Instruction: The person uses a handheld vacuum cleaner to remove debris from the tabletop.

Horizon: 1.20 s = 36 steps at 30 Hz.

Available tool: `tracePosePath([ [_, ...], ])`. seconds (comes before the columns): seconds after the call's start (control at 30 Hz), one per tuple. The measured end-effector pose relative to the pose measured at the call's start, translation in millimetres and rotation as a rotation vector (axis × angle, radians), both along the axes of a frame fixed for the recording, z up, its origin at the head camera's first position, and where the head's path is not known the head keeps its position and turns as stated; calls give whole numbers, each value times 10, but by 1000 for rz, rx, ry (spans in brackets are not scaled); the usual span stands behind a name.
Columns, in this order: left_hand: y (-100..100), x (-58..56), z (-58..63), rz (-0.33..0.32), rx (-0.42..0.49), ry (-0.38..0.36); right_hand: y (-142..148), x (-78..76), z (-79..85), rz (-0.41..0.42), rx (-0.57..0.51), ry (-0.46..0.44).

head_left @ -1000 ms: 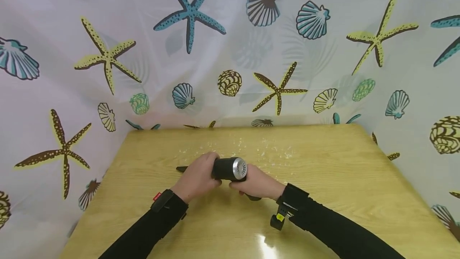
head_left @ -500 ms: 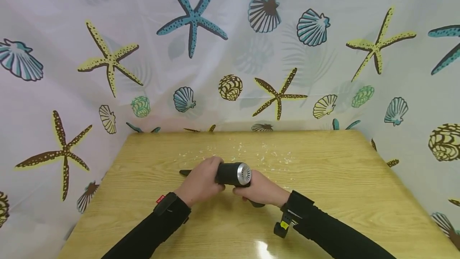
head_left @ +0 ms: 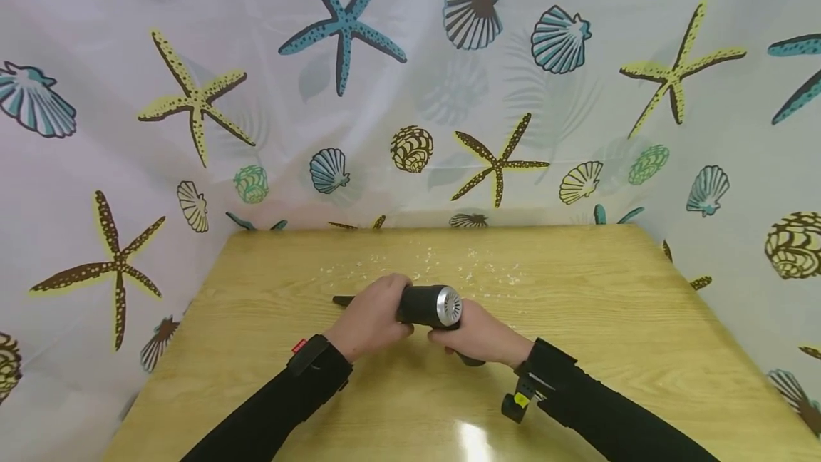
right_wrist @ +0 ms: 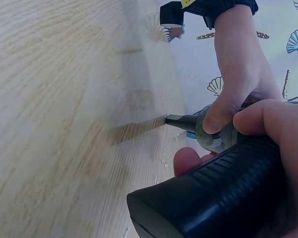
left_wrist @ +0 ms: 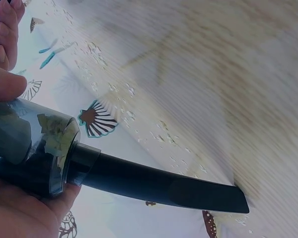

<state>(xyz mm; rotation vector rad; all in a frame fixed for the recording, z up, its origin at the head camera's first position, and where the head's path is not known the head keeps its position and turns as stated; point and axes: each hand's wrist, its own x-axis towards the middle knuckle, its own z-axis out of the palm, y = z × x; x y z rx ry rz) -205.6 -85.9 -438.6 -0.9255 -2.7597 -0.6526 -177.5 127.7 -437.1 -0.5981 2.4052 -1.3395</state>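
A black handheld vacuum cleaner (head_left: 422, 305) with a silver vented end is held over the table by both hands. My left hand (head_left: 374, 319) grips its front part, around the clear dust cup (left_wrist: 57, 136), where pale scraps show inside. My right hand (head_left: 485, 335) is wrapped around the ribbed black handle (right_wrist: 213, 193). A long narrow nozzle (left_wrist: 164, 185) points left, its slanted tip close to the tabletop; whether it touches, I cannot tell. Small white scraps (head_left: 471, 269) lie scattered on the wood beyond the hands.
The wood-grain table (head_left: 609, 326) reaches back to a hanging white cloth (head_left: 410, 84) printed with starfish and shells, which also lines both sides. Both wrists wear black straps; a small camera (head_left: 514, 407) hangs from the right one.
Both hands have shifted a little to the right with the vacuum cleaner, keeping the same grip. The nozzle tip has moved right with them.
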Motion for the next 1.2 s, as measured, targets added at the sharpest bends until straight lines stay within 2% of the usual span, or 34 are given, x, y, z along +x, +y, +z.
tracePosePath([
  [0.43, 103, 30, 10, -42, -4, -5, 113, 68, -38, -38, 9, 9],
  [0.8, 194, 32, 16, -86, -3, 15, 210, 134, 22, -57, 15, -1],
  [1.2, 346, 16, 33, -126, -11, 38, 342, 238, 82, -113, 47, -19],
])
